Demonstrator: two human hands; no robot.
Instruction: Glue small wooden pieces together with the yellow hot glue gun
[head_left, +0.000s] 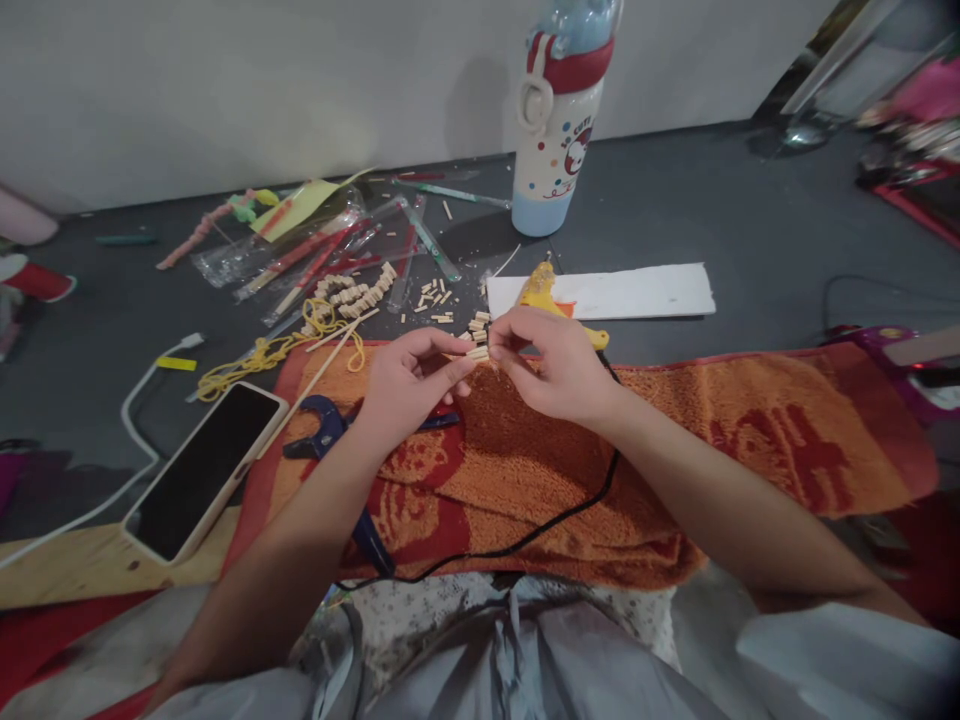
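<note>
My left hand (416,385) pinches a small bundle of short wooden stick pieces (478,353) between thumb and fingertips. From the other side, my right hand (555,365) has its fingertips closed at the bundle's right end; whether it grips the same pieces is hard to see. Just behind the right hand lies a yellow glue gun (538,288), partly hidden, its black cord running over the orange towel (525,480). A blue-handled cutting tool (324,425) rests on the towel, partly under my left forearm. More cut stick pieces (435,295) are scattered beyond my fingers.
A phone (206,470) lies left of the towel, near yellow string (251,365) and a chain of joined stick pieces (364,295). Behind are wrapped chopsticks (322,255), a white strip (645,290) and a tall bottle (559,140) against the wall. A white cable (135,410) crosses the left side.
</note>
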